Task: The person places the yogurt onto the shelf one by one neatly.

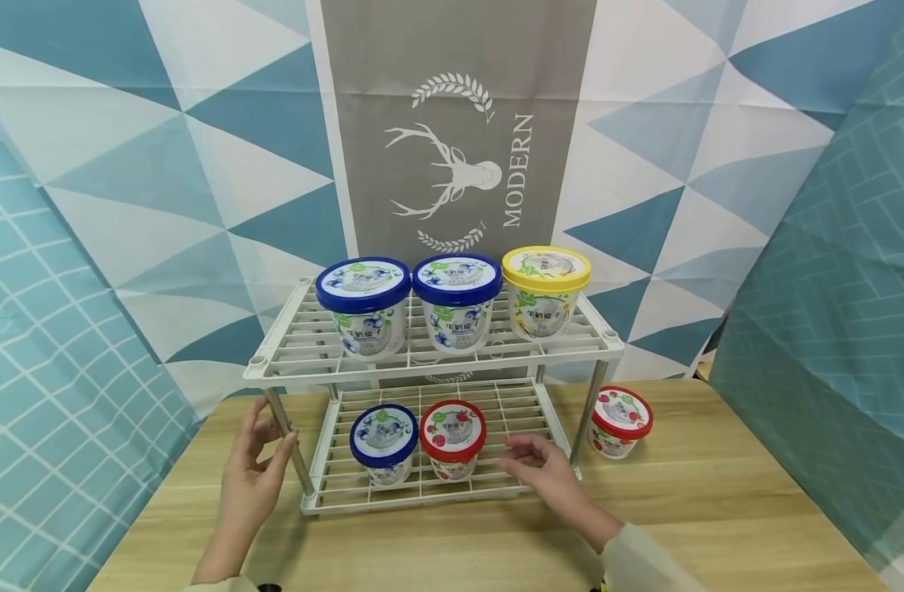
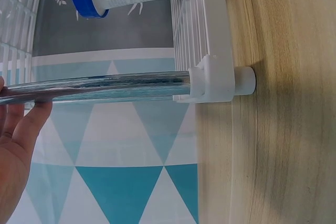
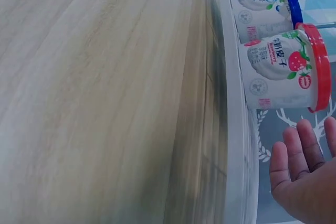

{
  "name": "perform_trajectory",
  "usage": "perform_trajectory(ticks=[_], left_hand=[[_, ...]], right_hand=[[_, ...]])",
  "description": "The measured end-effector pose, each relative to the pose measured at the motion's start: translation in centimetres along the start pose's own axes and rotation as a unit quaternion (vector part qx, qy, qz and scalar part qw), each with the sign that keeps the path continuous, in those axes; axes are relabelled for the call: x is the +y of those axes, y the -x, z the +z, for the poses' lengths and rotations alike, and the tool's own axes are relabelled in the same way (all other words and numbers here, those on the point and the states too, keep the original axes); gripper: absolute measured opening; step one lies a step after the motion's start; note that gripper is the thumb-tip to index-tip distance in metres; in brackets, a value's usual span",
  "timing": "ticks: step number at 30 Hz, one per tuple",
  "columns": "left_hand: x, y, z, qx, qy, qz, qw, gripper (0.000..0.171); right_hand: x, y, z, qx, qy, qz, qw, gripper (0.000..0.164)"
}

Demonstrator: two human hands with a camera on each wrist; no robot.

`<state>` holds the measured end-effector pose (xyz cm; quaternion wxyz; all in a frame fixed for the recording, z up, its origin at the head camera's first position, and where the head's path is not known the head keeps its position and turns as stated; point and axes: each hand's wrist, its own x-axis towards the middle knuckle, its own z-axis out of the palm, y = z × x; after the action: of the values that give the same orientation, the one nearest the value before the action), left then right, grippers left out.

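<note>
My left hand (image 1: 252, 473) holds the front left metal post (image 2: 105, 87) of a white two-tier rack (image 1: 433, 374), thumb and fingers against it. Over the rack's lower shelf, my right hand (image 1: 544, 477) is held with its fingers relaxed, just right of a red-lidded strawberry tub (image 1: 453, 436). A gap shows between the fingers and that tub in the right wrist view, and the palm holds nothing. Close beside the red-lidded tub, on its left, stands a blue-lidded blueberry tub (image 1: 383, 444).
Two larger blue-lidded tubs, left (image 1: 363, 308) and middle (image 1: 457, 302), and a yellow-lidded tub (image 1: 546, 292) stand on the upper shelf. Another red-lidded tub (image 1: 620, 421) is on the wooden table (image 1: 718, 510), right of the rack. A patterned cloth (image 1: 644, 123) hangs behind.
</note>
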<state>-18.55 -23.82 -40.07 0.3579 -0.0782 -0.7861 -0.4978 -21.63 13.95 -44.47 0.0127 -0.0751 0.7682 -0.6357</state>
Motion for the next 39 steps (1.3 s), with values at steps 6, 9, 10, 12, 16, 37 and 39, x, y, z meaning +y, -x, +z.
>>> perform_trajectory(ticks=[6, 9, 10, 12, 16, 37, 39], left_hand=[[0.0, 0.0, 0.0, -0.001, -0.003, -0.006, 1.0, 0.069], [0.0, 0.0, 0.0, 0.0, -0.004, -0.009, 0.9999, 0.069], [0.0, 0.0, 0.0, 0.001, -0.005, -0.011, 0.9999, 0.069], [0.0, 0.0, 0.0, 0.001, -0.008, -0.012, 0.9999, 0.069], [-0.1, 0.0, 0.0, 0.001, -0.009, -0.013, 0.9999, 0.069], [0.1, 0.0, 0.0, 0.003, -0.007, -0.013, 0.9999, 0.07], [0.1, 0.0, 0.0, 0.002, -0.007, -0.016, 0.9999, 0.07]], right_hand=[[-0.1, 0.6, -1.0, 0.03, -0.012, -0.004, 0.999, 0.035], [0.0, 0.9, -1.5, 0.03, -0.007, 0.001, 1.0, 0.035], [0.1, 1.0, -1.7, 0.029, -0.005, 0.0, 1.0, 0.035], [0.2, 1.3, -2.0, 0.028, -0.004, 0.001, 1.0, 0.035], [0.3, 1.8, -2.5, 0.031, -0.009, 0.005, 0.999, 0.032], [0.3, 3.5, -7.3, 0.089, 0.015, 0.062, 0.994, 0.032], [0.4, 3.6, -7.9, 0.095, 0.023, 0.063, 0.993, 0.033]])
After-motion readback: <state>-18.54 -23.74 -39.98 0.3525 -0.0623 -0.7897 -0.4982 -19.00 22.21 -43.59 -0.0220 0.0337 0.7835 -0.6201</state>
